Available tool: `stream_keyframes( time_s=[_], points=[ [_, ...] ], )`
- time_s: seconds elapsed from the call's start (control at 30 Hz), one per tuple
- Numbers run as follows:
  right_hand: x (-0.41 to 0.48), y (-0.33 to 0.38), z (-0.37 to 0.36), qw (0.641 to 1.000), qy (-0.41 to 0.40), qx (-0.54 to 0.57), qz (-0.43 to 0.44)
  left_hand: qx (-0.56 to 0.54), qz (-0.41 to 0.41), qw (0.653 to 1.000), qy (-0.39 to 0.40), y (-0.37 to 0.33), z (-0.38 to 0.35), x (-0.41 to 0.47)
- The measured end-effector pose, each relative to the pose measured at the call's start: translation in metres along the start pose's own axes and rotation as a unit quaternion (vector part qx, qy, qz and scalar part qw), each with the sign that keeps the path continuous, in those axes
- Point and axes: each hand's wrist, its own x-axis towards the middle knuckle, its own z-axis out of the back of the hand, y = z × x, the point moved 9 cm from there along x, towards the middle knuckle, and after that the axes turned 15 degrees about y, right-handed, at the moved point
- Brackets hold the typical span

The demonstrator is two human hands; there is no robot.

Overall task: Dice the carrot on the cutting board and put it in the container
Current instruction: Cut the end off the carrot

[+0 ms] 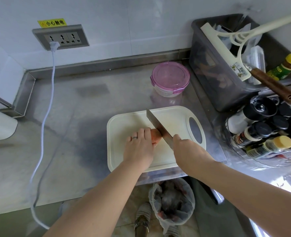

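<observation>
An orange carrot lies on the white cutting board, mostly hidden under my left hand, which presses it down. My right hand grips the handle of a cleaver-style knife; the blade stands edge-down against the carrot's right end. A round clear container with a pink lid clipped on sits on the counter behind the board.
A grey bin with utensils and a rack of spice jars crowd the right side. A white cable runs from the wall socket across the steel counter. A lined waste bin stands on the floor below the counter edge.
</observation>
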Motion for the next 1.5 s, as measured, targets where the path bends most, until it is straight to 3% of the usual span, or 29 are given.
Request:
stream_keyframes(
  time_s=[0.27,0.6,0.8,1.0,1.2,1.5],
  points=[
    [0.035,0.001,-0.014,1.0,0.0,0.019,-0.025,-0.009,-0.012,1.0,0.024,0.002,-0.005,0.004],
    [0.027,-0.02,-0.025,0.997,-0.034,-0.065,-0.019,0.026,-0.007,1.0,0.012,0.006,0.0,0.003],
    [0.022,-0.055,-0.008,0.996,-0.059,-0.01,-0.073,0.025,-0.009,0.999,0.029,0.004,0.0,0.005],
    [0.021,-0.089,0.002,0.985,-0.094,-0.027,-0.139,0.046,-0.009,0.998,0.029,-0.001,0.004,0.007],
    [0.01,-0.113,0.014,0.973,-0.108,0.1,-0.176,0.045,-0.009,0.998,0.035,-0.002,0.005,0.013],
    [0.009,-0.089,0.009,0.98,-0.117,0.068,-0.144,0.036,0.002,0.998,0.051,-0.003,0.006,0.013]
  ],
)
